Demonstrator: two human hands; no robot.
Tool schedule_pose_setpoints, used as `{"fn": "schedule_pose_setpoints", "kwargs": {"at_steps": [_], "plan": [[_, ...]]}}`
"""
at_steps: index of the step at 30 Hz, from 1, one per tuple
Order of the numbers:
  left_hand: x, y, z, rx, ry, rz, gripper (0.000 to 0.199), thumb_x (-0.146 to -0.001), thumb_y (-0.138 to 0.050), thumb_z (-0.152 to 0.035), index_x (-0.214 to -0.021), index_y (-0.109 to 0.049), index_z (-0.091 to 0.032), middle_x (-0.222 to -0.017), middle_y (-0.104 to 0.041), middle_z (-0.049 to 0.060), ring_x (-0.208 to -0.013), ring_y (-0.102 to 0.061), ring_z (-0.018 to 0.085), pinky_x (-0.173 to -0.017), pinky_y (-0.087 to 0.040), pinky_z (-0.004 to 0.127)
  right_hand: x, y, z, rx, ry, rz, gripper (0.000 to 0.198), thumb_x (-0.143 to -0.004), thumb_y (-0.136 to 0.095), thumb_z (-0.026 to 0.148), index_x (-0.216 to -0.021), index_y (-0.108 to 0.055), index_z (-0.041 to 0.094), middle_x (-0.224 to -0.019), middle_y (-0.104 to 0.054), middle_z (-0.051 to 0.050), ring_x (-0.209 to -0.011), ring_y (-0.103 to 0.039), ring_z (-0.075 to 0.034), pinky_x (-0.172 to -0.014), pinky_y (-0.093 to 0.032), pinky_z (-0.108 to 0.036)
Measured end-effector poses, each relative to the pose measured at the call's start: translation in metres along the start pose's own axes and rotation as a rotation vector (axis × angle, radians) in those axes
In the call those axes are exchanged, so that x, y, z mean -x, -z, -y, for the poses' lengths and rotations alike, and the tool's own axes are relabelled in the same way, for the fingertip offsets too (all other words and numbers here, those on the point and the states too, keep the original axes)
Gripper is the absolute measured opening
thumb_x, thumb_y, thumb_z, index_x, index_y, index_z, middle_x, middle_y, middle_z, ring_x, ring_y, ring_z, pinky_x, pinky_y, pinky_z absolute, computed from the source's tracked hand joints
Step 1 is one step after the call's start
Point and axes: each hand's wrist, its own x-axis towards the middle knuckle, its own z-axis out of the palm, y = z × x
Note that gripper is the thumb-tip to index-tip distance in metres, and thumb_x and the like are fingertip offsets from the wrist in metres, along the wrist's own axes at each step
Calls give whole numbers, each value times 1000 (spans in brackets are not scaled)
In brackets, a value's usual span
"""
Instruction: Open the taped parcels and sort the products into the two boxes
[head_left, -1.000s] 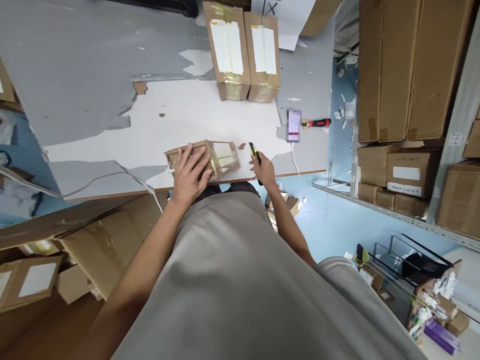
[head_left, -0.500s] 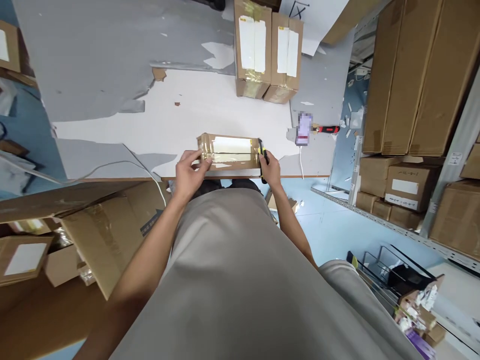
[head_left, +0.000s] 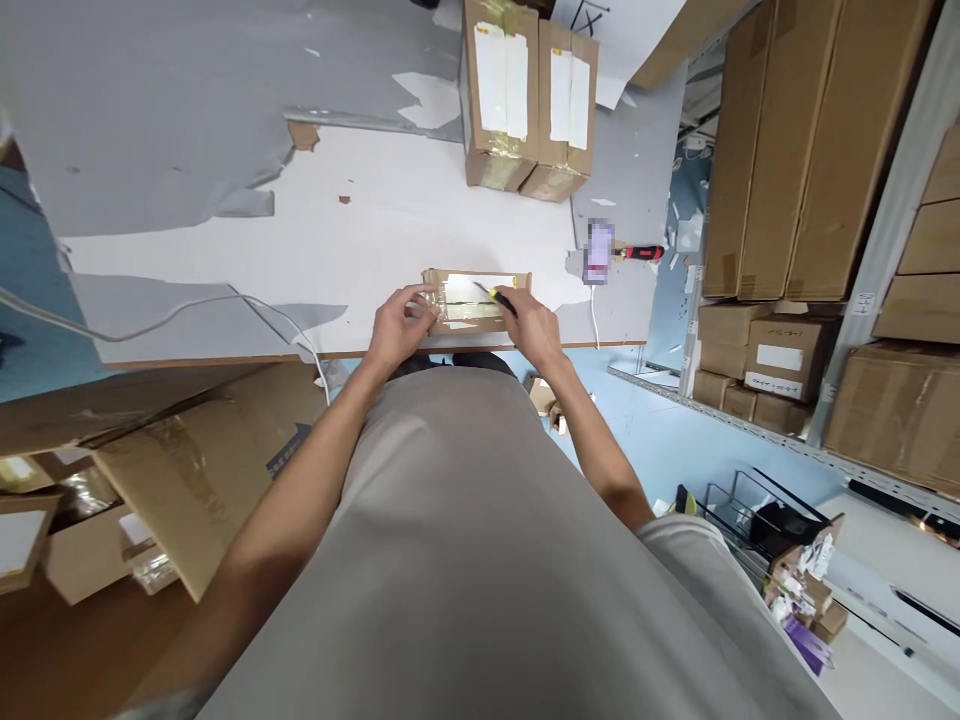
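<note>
A small cardboard box (head_left: 480, 326) lies near the front edge of the table, with white labels and shiny clear tape on its top. My left hand (head_left: 402, 322) grips the box's left end, thumb and fingers on the taped part. In my right hand (head_left: 534, 328) is a black and yellow utility knife (head_left: 504, 299), fingers closed round its handle. Its blade points up and to the left over the label. Whether the tip touches the box I cannot tell.
Two taped cartons (head_left: 501, 100) stand at the back of the table (head_left: 360, 240). To the right lie a phone (head_left: 598, 250) on a white cable and a red-black handled tool (head_left: 643, 253). A large open carton (head_left: 225, 460) is at lower left; shelves with boxes (head_left: 787, 150) stand right.
The knife has swung from upright at the box's right end to lying slantwise over its label. The box and my left hand have shifted slightly right in view.
</note>
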Motion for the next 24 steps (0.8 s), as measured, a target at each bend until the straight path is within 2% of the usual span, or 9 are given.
{"fn": "schedule_pose_setpoints", "kwargs": {"at_steps": [4,8,18,24], "plan": [[-7,-1,9,50,22,18,47,-93,-80,-38,-138,-81,-24,-114,-76,5,-83,-67,18,-86,-61,32,-15,11,39,252,180,203,51,-126,-39,26,-172,-61,30,-149,-77,-14,-124,-78,-31,-100,-61,-38],[-11,-4,15,84,42,23,47,-92,-80,-34,-137,-80,-23,-112,-74,4,-82,-66,17,-82,-59,31,-27,15,57,427,279,278,57,-120,-38,9,-170,-60,25,-150,-75,-18,-126,-76,-30,-99,-58,-37],[-9,-6,13,112,45,7,45,-90,-81,-33,-133,-81,-23,-109,-74,4,-79,-67,17,-79,-58,30,-34,26,84,552,339,315,55,-117,-33,2,-163,-61,14,-152,-73,-24,-129,-74,-33,-99,-57,-42],[-7,-8,10,122,71,-30,45,-86,-80,-32,-129,-83,-22,-106,-74,4,-78,-66,17,-73,-56,29,-35,20,88,527,386,290,51,-117,-38,4,-159,-65,12,-148,-76,-24,-128,-75,-33,-102,-58,-43]]}}
